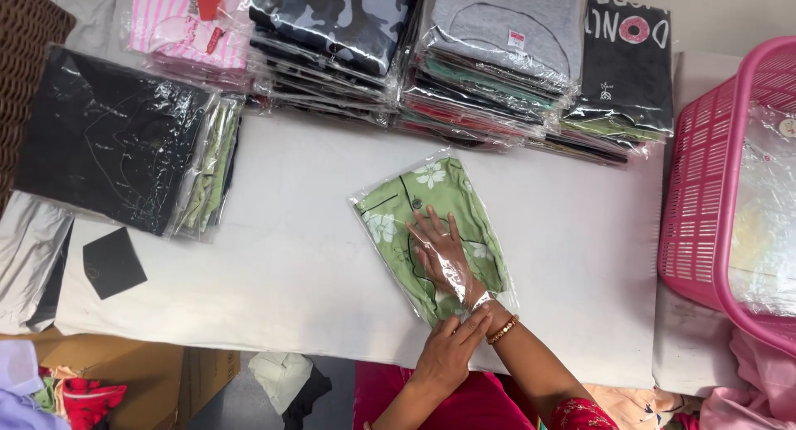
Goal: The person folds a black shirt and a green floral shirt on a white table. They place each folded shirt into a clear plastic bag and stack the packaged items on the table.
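White table (274, 264); right hand (439, 249) flat inside clear bag (489, 293) on green floral shirt (435, 194); left hand (448, 351) pinching bag mouth; thin plastic may tear if forced.

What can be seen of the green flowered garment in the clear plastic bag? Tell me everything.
The green flowered garment is folded flat, with white blossoms, dark piping and a dark button. It lies slanted on the white table, partly sheathed in a clear crinkled plastic bag. The right hand is inside the bag, flat on the cloth; the left hand grips the bag's near open end.
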